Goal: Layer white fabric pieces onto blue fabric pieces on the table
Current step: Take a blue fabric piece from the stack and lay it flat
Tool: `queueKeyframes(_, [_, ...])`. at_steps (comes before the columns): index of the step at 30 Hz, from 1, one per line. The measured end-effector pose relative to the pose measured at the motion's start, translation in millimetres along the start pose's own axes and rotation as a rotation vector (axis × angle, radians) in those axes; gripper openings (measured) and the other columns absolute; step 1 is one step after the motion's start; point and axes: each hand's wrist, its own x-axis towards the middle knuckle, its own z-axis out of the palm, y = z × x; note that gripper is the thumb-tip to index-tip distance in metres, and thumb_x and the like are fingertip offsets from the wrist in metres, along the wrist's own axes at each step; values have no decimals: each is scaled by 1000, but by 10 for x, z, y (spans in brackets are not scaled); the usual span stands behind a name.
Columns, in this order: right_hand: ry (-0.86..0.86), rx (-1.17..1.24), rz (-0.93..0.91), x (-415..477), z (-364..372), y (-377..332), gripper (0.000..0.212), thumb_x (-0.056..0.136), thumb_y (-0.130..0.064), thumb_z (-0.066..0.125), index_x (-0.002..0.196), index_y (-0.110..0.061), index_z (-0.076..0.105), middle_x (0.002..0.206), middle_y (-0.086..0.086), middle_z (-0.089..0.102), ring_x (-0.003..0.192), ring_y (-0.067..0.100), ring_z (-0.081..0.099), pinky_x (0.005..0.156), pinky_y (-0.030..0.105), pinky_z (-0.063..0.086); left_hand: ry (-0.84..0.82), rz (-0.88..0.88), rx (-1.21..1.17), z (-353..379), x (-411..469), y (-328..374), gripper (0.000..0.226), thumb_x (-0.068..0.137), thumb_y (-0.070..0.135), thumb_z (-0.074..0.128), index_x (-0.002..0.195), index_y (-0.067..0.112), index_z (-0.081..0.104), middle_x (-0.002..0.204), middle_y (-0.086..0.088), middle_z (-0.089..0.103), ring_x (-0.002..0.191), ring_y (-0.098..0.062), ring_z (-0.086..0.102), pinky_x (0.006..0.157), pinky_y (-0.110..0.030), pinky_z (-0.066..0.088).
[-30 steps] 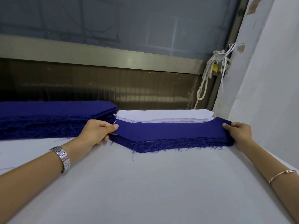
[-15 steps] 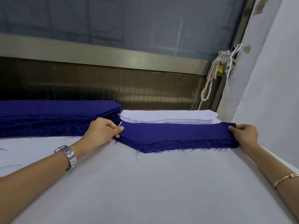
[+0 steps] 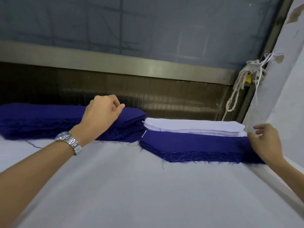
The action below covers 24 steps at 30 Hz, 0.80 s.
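No legible text, wristwatch [image 3: 69, 141] dial seemingly hidden

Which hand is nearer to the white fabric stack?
Right. The right hand is just off the white stack's right end; the left hand is over the tall blue stack to its left.

Left blue stack [image 3: 32, 119] runs off the frame's left edge. Left hand [image 3: 102, 112] covers part of it (fingertips curled under, any grip on cloth unresolvable). Right hand [image 3: 263, 142] blurred, hides right end of near blue stack [image 3: 197, 143].
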Motion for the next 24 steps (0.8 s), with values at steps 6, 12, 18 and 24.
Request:
queueKeyframes(6, [-184,30,-303,-315,407,-890,15,95,-14,65,109,-15,62,98,1,64,73,15,57,71,29,45,56,-43,117,-372,239,-673,12,94,32,64,99,21,68,81,9,63,75,-12,58,60,-30,44])
queueKeyframes(12, [-345,134,-396,-465,932,-1737,12,95,-14,63,103,-18,71,87,-8,63,75,2,55,70,24,43,-48,-132,249,-576,272,-1143,15,95,32,63,105,23,70,92,4,68,84,-15,57,68,-33,45])
queueKeyframes(18, [-506,174,-373,-563,1399,-2346,20,100,-23,57,111,-16,72,101,0,71,84,12,60,77,27,44,-176,-185,277,-682,263,-1357,19,96,33,62,110,24,69,105,2,69,93,-15,60,73,-34,46])
queueKeyframes(24, [-605,278,-283,-647,1692,-2690,36,99,-33,61,117,-3,69,111,12,72,106,26,65,87,36,49,-299,-208,354,-630,232,-1445,26,95,38,62,116,25,66,115,3,67,102,-17,61,75,-31,44])
